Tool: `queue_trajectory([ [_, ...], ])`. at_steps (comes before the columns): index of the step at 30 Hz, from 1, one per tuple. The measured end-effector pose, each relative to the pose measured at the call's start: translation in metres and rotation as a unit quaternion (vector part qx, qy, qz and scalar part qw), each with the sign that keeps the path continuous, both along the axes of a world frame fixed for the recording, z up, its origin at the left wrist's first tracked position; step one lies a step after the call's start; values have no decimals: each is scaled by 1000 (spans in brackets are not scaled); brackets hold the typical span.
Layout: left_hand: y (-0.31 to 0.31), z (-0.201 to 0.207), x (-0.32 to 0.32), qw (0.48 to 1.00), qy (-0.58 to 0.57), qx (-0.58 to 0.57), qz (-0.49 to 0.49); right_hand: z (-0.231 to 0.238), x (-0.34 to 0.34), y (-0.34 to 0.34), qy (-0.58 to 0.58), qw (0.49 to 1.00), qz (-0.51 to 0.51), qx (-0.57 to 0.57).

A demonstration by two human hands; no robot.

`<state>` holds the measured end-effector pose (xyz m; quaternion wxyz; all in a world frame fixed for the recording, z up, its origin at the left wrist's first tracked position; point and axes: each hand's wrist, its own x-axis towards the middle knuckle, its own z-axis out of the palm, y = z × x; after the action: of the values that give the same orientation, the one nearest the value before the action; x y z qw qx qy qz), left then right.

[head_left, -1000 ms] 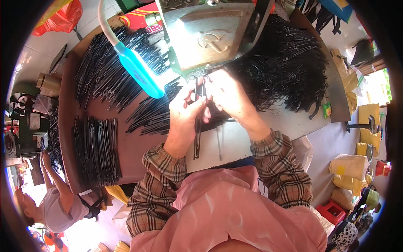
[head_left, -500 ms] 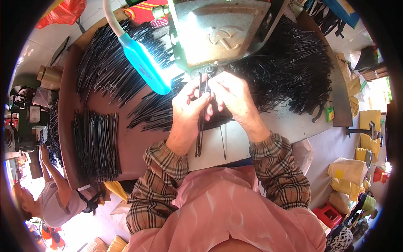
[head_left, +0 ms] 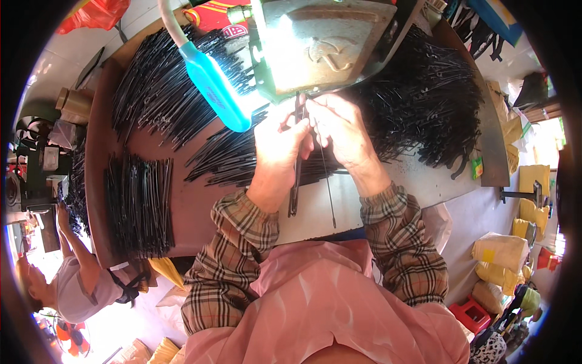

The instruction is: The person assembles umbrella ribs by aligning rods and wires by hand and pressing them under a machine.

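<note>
A long black metal strip (head_left: 295, 182) stands nearly upright in the picture, near the middle of the worktable (head_left: 200, 206), its top end going up under the grey machine head (head_left: 327, 42), where glare hides it. The left hand (head_left: 280, 151) is clenched around the strip's upper part. The right hand (head_left: 342, 130) pinches a thin rod (head_left: 328, 188) just beside it, fingers curled; the fingertips of both hands meet under the machine, and what they do there is too bright to make out.

A blue lamp (head_left: 215, 91) on a white neck leans in from the far edge, just left of the hands. Loose black strips (head_left: 230, 158) fan out behind the left hand. A neat stack of strips (head_left: 139, 203) lies near the table's left edge, another heap (head_left: 157, 91) toward the far left corner, and a tangled pile (head_left: 424, 109) fills the right side, reaching the right edge. Beyond the left edge another person (head_left: 73, 273) reaches an arm up, partly cut off by the picture's rim.
</note>
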<state>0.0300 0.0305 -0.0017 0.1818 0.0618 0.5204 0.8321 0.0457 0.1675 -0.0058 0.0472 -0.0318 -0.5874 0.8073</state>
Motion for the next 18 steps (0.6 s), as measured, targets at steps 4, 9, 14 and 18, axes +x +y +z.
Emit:
queue_trajectory([
  [4,0,4,2,1000,-4,-25,5,1,0,1,-15,1000,2,-17],
  [9,2,9,4,1000,-23,-9,17,1,-1,-6,-28,997,-22,-62],
  [14,-10,15,14,999,-43,2,0,4,-1,-11,-37,996,-40,-77],
  [18,-26,31,36,993,-109,-46,-28,8,3,-15,-38,995,-58,-74],
])
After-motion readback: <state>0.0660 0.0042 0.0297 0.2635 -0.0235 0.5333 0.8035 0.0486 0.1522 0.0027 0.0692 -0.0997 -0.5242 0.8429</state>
